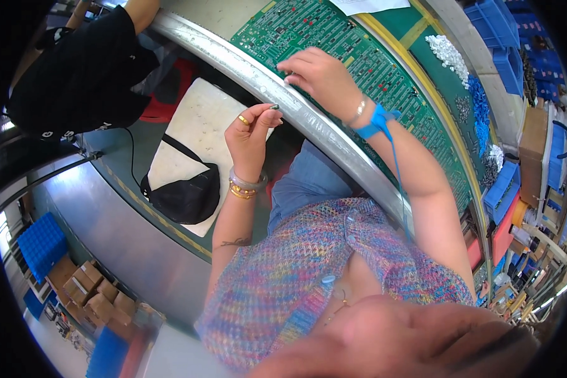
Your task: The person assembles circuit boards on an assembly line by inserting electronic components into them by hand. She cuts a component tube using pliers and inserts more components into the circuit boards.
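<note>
My left hand (252, 133) is raised in front of the metal rail (296, 108), thumb and forefinger pinched together. Between the fingertips sits a tiny dark piece (275, 107), too small to name. Over the near edge of a large green circuit board panel (365, 66) hovers my right hand (324, 79), its fingers loosely bent, the thumb apart from them, and nothing visible in them. Red and other small components stand on the panel. A blue wrist strap (378, 122) with a cord is around my right wrist.
White (447, 55), blue (477, 107) and dark small parts lie in heaps beyond the yellow-edged rail. Blue bins (499, 38) stand at the far right. A person in a black shirt (75, 82) is at the upper left, near a pale seat (198, 126) with black cloth.
</note>
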The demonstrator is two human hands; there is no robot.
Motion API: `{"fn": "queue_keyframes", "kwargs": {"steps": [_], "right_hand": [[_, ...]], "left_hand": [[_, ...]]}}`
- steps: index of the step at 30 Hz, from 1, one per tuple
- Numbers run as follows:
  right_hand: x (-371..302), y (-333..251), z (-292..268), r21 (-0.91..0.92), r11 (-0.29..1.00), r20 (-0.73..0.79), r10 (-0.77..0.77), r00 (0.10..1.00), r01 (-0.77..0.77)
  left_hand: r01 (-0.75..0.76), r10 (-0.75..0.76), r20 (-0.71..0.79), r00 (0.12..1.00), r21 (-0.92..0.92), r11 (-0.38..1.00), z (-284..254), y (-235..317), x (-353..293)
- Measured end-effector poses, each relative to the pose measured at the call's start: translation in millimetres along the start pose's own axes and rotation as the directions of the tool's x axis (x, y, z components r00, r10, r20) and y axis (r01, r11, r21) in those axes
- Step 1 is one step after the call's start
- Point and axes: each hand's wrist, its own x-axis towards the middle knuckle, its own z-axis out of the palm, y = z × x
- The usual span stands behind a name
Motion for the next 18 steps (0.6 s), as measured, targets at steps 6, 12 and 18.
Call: {"fn": "queue_keyframes", "kwargs": {"steps": [6,12,18], "right_hand": [[-24,-50,-34,0.227,0.972,0.049,0.056,0.997,-0.066],[-43,-47,-46,0.148,0.980,-0.089,0.143,0.986,-0.129],[-45,-26,-60,0.133,0.973,0.013,0.187,0.982,-0.187]], "left_hand": [[0.031,-0.027,0.123,0.992,-0.030,0.999,10,8,1],[0.112,-0.089,0.328,0.940,-0.052,0.992,31,12,10],[-0.091,0.000,0.351,0.937,0.244,0.966,50,12,23]]}}
